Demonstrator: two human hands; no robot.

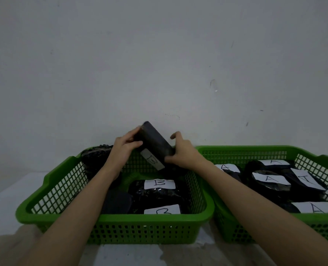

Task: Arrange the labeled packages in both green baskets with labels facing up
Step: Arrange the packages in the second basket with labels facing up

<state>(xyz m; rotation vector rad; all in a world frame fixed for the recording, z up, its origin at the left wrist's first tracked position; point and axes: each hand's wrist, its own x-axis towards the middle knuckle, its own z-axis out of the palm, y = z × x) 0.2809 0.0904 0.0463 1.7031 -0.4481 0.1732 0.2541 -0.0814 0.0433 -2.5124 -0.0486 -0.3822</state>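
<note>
From my head camera, both my hands are up at the centre of the frame, over the far end of the left basket (63, 191). Between them I hold a dark box (155, 144), tilted, its top end leaning toward the upper left and its lower end down to the right. My left hand (123, 148) grips its upper left end, fingers curled round the edge and thumb across the near face. My right hand (182, 152) holds the lower right side, thumb pressed near the label (152, 160), with the index finger lifted clear above. The white label on the box faces me and reads B, turned sideways.

Below my hands, inside the left basket, lie black packages. Two show white B labels facing up: one (159, 184) in the middle, one (162, 210) at the near wall. A bumpy black package (96, 156) leans in the far left corner, partly over the rim, with no label that I can see. A plain dark one (117, 203) lies beside my left forearm.

The right basket (242, 150) sits touching the left one, at the right of the frame. Its black packages carry A labels facing up: I count five, among them one (268, 178) in the middle and one (316, 207) at the near edge.

Both baskets stand on a pale table (5, 198) against a grey wall (159, 54).
</note>
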